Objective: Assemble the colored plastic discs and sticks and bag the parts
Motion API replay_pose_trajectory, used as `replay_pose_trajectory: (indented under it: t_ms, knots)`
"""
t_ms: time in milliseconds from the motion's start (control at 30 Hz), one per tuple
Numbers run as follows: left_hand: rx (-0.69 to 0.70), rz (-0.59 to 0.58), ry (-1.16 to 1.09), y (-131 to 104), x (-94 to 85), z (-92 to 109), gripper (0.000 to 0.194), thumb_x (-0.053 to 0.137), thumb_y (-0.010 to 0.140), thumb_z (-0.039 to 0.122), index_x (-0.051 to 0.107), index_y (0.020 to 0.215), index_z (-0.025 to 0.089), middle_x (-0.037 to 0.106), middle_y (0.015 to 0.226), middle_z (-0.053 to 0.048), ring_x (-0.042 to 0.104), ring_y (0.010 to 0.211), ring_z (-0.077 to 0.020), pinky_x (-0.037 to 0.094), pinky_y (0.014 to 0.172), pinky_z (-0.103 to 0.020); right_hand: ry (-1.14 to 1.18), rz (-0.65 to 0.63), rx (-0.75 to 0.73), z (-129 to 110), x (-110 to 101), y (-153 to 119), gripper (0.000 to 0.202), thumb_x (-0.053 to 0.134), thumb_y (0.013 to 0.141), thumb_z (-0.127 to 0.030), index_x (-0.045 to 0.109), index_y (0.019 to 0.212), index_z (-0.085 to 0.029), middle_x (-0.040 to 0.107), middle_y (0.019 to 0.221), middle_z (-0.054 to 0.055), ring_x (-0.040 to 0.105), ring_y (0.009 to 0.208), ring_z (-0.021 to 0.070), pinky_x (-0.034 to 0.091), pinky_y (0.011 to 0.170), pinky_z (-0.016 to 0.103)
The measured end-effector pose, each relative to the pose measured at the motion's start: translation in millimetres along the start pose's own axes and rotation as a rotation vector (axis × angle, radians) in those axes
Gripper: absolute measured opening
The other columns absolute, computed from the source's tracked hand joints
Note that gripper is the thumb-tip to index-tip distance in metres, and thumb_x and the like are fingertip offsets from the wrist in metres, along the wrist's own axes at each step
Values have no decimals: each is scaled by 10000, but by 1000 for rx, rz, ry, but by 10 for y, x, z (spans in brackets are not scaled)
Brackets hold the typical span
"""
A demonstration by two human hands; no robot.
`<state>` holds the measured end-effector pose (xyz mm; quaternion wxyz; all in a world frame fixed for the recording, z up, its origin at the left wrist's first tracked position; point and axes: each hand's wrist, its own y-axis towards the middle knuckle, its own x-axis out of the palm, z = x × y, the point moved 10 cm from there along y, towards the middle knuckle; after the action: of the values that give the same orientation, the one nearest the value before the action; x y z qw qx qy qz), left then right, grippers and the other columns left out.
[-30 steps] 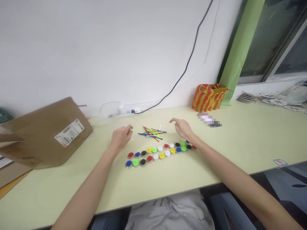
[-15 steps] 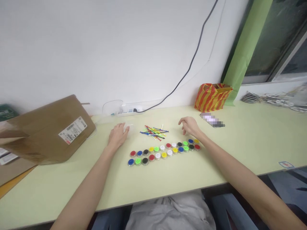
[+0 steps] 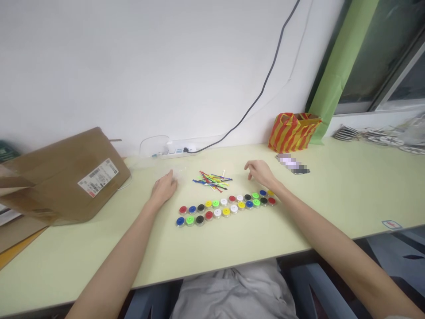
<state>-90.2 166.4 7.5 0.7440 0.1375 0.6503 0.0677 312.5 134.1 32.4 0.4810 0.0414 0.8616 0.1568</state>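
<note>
My left hand [image 3: 164, 188] rests on the table left of the small pile, its fingers folded in against a clear plastic bag [image 3: 180, 169]. The bag is see-through and hard to make out. On the other side of the pile, my right hand [image 3: 260, 172] hangs loosely bent with its fingers apart and nothing in them. Between both hands lies a heap of thin coloured plastic sticks [image 3: 213, 180], in red, yellow, blue, green, white and black. Nearer to me, two slanting rows of small round clear pots with coloured lids [image 3: 226, 212] stand side by side.
A cardboard box [image 3: 69, 177] with a label stands at the left. A power strip [image 3: 177, 152] with a black cable [image 3: 247, 113] lies by the wall. At the back right are a striped bag [image 3: 294, 133], a phone [image 3: 292, 164] and stacked flat round pieces [image 3: 381, 137].
My left hand's fingers have drawn in from a spread pose onto the clear bag, which has shifted slightly. My right hand, the sticks and the pots stay as they were.
</note>
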Motion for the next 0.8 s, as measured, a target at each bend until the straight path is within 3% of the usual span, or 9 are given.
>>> replay_pose_trajectory:
  t_ms: [133,200,267,433,533,667,800]
  knots:
    - [-48,222,-41,-51,-405,15,561,184,1021,254,380,1521,93,483,1529,-158,460,1408,-272,332,1178,-422,21,41,-18,-43,-73,-18,358,373,904,-107,721,966,-166,725,620,-8,666,706,161,423,759,223]
    - [-12,414,-118,-139,-681,106,553,179,1035,271,393,1522,123,500,1519,-137,470,1392,-254,331,1178,-412,29,81,-28,-101,-136,-39,366,367,910,-110,715,1008,-167,732,642,-7,658,688,162,422,769,235]
    - [43,482,-163,-207,-806,246,545,192,1043,292,408,1523,152,544,1480,-129,514,1344,-250,363,1148,-413,39,125,-59,-209,-199,-72,370,372,911,-109,702,1067,-168,743,682,-2,657,702,166,420,801,249]
    - [163,455,-179,-269,-794,574,543,205,1042,269,401,1540,173,596,1430,-109,564,1275,-232,396,1108,-387,33,183,-199,-578,-254,-183,391,419,920,-113,621,1248,-179,759,800,28,633,911,222,382,944,330]
    - [206,431,-150,-264,-759,639,547,241,1005,183,454,1509,178,599,1433,-86,550,1302,-217,386,1124,-379,-18,178,-233,-652,-217,-203,381,414,955,-139,602,1284,-184,756,888,64,595,981,246,364,968,370]
    - [161,294,-34,-189,-607,545,661,325,868,39,475,1498,175,521,1515,-82,509,1365,-253,377,1136,-414,-83,83,-200,-527,-89,-142,336,409,964,-145,669,1172,-193,745,954,79,569,1023,252,355,968,384]
    - [63,34,44,-109,-289,371,618,373,871,123,519,1465,212,620,1408,-100,615,1231,-309,466,1016,-439,-103,-25,-202,-468,48,-111,330,425,948,-125,695,1127,-190,745,999,78,563,1021,243,379,931,358]
